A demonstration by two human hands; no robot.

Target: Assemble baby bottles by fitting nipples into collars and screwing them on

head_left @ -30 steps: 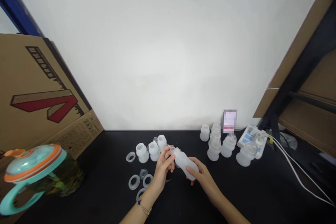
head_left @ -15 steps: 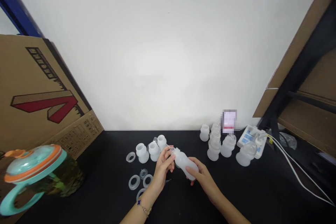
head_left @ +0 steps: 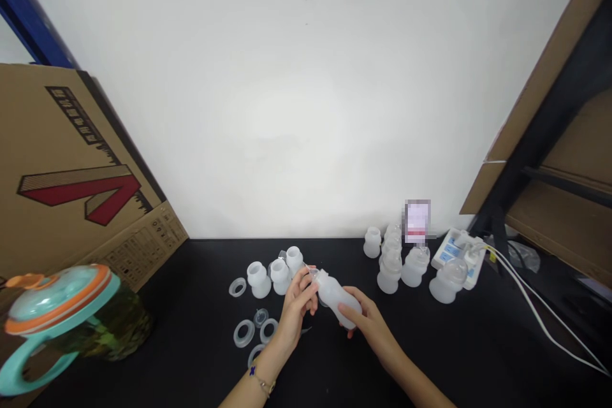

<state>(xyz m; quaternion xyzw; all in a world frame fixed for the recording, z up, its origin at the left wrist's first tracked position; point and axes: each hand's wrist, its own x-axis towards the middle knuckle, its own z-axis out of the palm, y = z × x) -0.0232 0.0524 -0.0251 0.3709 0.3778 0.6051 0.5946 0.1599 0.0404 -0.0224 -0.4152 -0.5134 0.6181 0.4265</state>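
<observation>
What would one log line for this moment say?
left hand: at bottle neck | right hand: grips frosted bottle | loose rings on black table

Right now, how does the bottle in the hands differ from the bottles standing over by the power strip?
The held bottle lies tilted between the right hand and left hand; the bottles by the power strip stand upright on the table, untouched. The held bottle looks slimmer and longer; those look squat and wide at the base. Both are translucent white plastic.
</observation>
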